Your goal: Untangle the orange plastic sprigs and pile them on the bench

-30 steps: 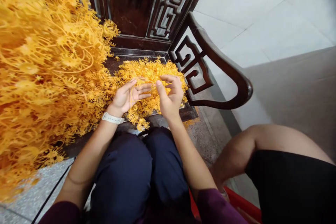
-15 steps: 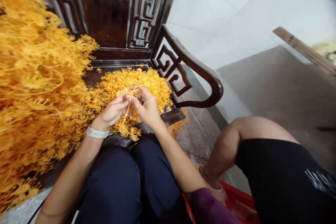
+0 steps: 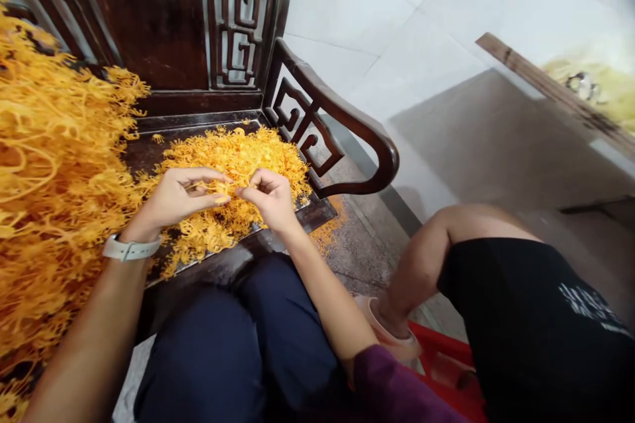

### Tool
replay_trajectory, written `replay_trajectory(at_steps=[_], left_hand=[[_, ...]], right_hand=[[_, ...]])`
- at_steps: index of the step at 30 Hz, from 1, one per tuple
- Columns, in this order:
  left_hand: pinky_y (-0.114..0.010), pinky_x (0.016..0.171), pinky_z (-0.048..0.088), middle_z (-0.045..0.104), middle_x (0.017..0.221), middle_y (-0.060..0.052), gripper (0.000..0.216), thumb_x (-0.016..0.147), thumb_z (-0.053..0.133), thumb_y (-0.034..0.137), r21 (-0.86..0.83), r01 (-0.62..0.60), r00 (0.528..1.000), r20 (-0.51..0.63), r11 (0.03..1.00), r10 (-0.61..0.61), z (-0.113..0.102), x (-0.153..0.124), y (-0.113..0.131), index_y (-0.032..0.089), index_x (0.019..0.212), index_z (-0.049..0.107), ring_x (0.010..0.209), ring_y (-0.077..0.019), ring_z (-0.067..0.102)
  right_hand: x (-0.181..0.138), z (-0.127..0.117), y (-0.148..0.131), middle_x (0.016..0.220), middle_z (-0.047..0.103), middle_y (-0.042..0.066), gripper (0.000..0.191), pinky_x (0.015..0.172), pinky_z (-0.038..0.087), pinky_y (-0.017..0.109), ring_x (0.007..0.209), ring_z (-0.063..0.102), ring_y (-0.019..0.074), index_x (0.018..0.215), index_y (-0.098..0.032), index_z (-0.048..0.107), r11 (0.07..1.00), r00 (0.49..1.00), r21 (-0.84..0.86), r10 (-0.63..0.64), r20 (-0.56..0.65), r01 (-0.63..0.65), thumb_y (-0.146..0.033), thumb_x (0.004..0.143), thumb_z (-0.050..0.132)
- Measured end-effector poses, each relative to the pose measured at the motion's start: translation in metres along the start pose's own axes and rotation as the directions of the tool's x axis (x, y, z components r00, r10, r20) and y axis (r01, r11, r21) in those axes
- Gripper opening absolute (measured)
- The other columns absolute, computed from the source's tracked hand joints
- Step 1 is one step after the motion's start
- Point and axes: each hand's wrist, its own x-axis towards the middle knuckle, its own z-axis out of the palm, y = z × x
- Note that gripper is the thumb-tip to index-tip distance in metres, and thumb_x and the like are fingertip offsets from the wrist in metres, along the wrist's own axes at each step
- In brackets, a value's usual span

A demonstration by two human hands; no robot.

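My left hand, with a pale watch band on its wrist, hovers over the near-left part of a small heap of orange stringy, frilled pieces. Its thumb and fingers are apart, and orange shows behind the gap. Close by on the right, my right hand has thumb and index finger pinched together over the same heap. Whatever sits in that pinch is too small to make out. A much larger pile of the orange pieces rises on the left.
The heaps lie on a dark wooden bench with a carved armrest. Orange bits are scattered on the floor. Another person's bent leg is at right, beside a red plastic object. A wooden edge juts in at far right.
Both hands held an orange strand with a piece dangling below it; that dangling piece no longer shows. My left hand has moved left and its fingers have parted. The view has shifted right.
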Motion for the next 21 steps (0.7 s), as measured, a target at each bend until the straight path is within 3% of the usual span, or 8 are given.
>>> replay_trajectory(at_steps=[2,4,9,13,16,18,21], left_hand=[[-0.023,0.051,0.040,0.063,0.064,-0.003,0.034,0.075,0.091,0.052,-0.097,0.002,0.996,-0.090,0.995,-0.011,-0.003,0.000,-0.007,0.019,0.076,0.081,0.058,-0.0130,0.053],[-0.024,0.045,0.033,0.053,0.054,-0.002,0.044,0.081,0.085,0.059,-0.248,0.007,0.991,-0.127,0.969,-0.039,-0.005,0.000,-0.012,0.018,0.068,0.076,0.049,-0.0109,0.043],[-0.027,0.054,0.051,0.066,0.073,-0.007,0.033,0.078,0.089,0.048,-0.548,0.075,0.977,-0.129,0.833,-0.172,0.001,-0.002,-0.009,0.019,0.073,0.075,0.060,-0.0169,0.061],[-0.028,0.069,0.058,0.073,0.081,-0.012,0.032,0.080,0.089,0.045,-0.628,0.143,0.986,0.025,0.765,-0.164,0.013,-0.008,-0.001,0.016,0.077,0.076,0.083,-0.0238,0.073],[-0.031,0.088,0.060,0.076,0.093,-0.015,0.029,0.083,0.087,0.038,-0.619,0.249,0.966,0.209,0.745,-0.149,0.021,-0.012,0.000,0.014,0.098,0.079,0.096,-0.0263,0.075],[-0.033,0.094,0.059,0.077,0.097,-0.011,0.043,0.083,0.087,0.033,-0.643,0.303,0.948,0.279,0.703,-0.154,0.026,-0.014,-0.001,0.018,0.122,0.075,0.100,-0.0260,0.075],[-0.031,0.092,0.059,0.077,0.104,-0.007,0.060,0.081,0.088,0.032,-0.697,0.254,0.967,0.205,0.671,-0.154,0.036,-0.014,0.000,0.025,0.137,0.067,0.099,-0.0232,0.075]], right_hand=[[-0.001,0.001,0.002,0.055,0.046,-0.008,0.049,0.052,0.029,0.027,0.051,0.038,0.0077,0.063,-0.022,0.049,0.990,0.994,0.097,0.093,0.062,-0.098,-0.047,0.074,0.089],[-0.002,0.003,0.003,0.058,0.053,-0.007,0.043,0.051,0.032,0.027,0.050,0.043,0.0082,0.070,-0.023,0.054,0.972,0.986,0.174,0.143,0.090,-0.157,-0.048,0.077,0.088],[-0.002,0.006,0.001,0.076,0.064,-0.002,0.043,0.054,0.040,0.026,0.058,0.050,0.0092,0.082,-0.024,0.057,0.955,0.986,0.248,0.147,0.075,-0.162,-0.057,0.080,0.084],[0.000,0.005,0.001,0.083,0.066,-0.001,0.042,0.057,0.043,0.026,0.063,0.052,0.0101,0.090,-0.024,0.058,0.950,0.989,0.281,0.144,-0.017,-0.133,-0.057,0.080,0.082],[0.001,0.005,0.003,0.081,0.064,-0.002,0.036,0.058,0.043,0.026,0.061,0.051,0.0093,0.093,-0.023,0.060,0.962,0.988,0.258,0.121,-0.099,-0.092,-0.051,0.083,0.080],[0.001,0.006,0.004,0.077,0.061,-0.004,0.033,0.057,0.043,0.026,0.059,0.049,0.0086,0.094,-0.023,0.064,0.973,0.988,0.224,0.089,-0.125,-0.059,-0.047,0.082,0.082],[0.000,0.009,0.004,0.076,0.061,-0.004,0.035,0.057,0.044,0.026,0.059,0.051,0.0093,0.092,-0.022,0.067,0.987,0.994,0.158,0.047,-0.097,-0.031,-0.047,0.079,0.086]])
